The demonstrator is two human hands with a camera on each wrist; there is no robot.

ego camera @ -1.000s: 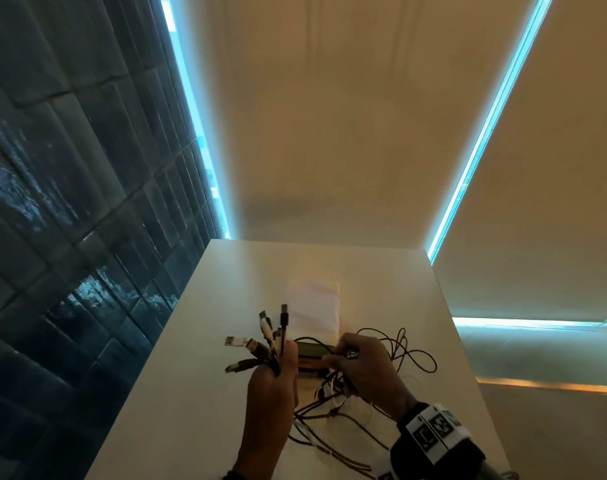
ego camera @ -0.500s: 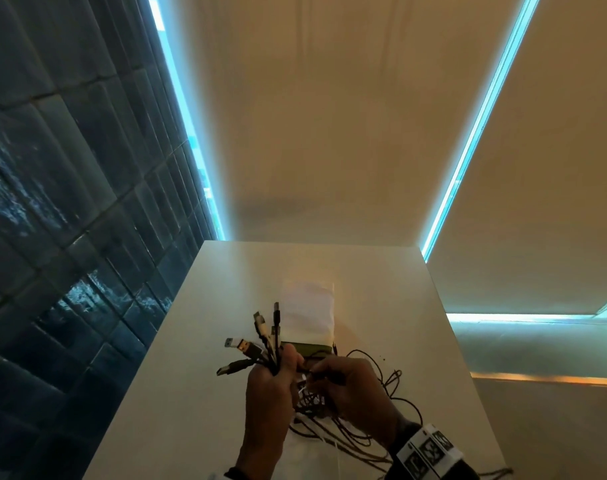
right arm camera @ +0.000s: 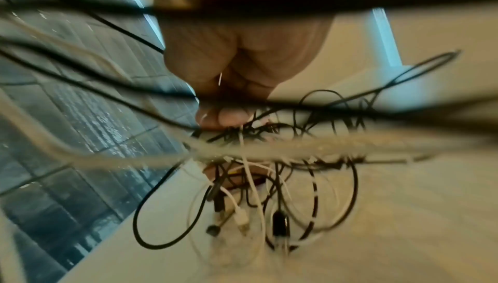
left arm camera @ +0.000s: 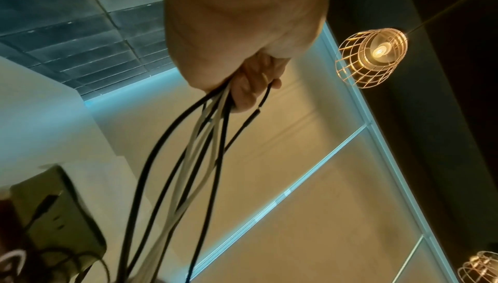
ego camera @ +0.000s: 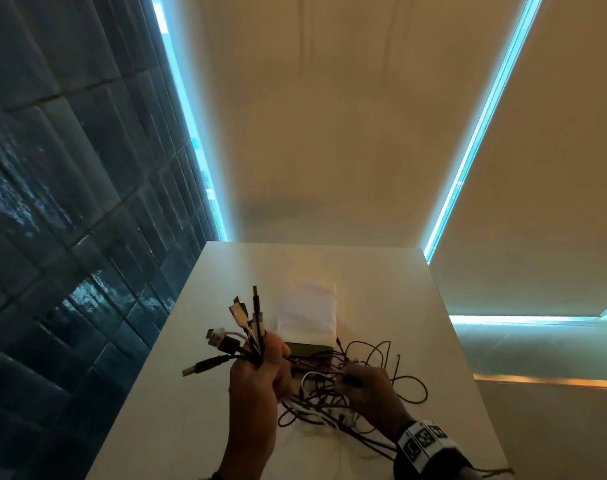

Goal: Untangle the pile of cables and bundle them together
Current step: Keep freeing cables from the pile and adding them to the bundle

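Up above the white desk [ego camera: 177, 375], the left hand [ego camera: 257, 379] closes its grip tightly round a sheaf of cables [ego camera: 246, 344], the fingers curled about them. Their plug ends fan out of the fist toward ten to twelve o'clock: flat metal USB plugs [ego camera: 238, 310], one black moulded plug with a brass-coloured tip [ego camera: 205, 364], and slim black barrels. From the left wrist view, smooth round black and pale-grey cords [left arm camera: 188, 159] hang straight down out of the curled fingers [left arm camera: 253, 87].

At four o'clock from that fist, the right hand [ego camera: 374, 393] is curled, its fingertips pinching a small dark connector [ego camera: 352, 382] at the edge of the tangle [ego camera: 329, 403]. That tangle lies on the desk between and below both hands: thin dark braided-looking cords and glossy white ones, looped and crossed. One wide loop [ego camera: 412, 389] reaches toward three o'clock. The right wrist view shows the loops and several small plugs [right arm camera: 279, 221] on the desk surface, with blurred cords across the lens.

Beyond the hands, at twelve o'clock, lies a flat olive-green block [ego camera: 309, 348] and, past it, a white rectangular sheet or pouch [ego camera: 307, 313]. The right wrist wears a band [ego camera: 425, 441] with square black-and-white marker patterns; no lettering can be read. A dark glossy tiled wall [ego camera: 70, 237] runs along nine o'clock. A wire-cage lamp [left arm camera: 372, 57] with a lit bulb hangs overhead.
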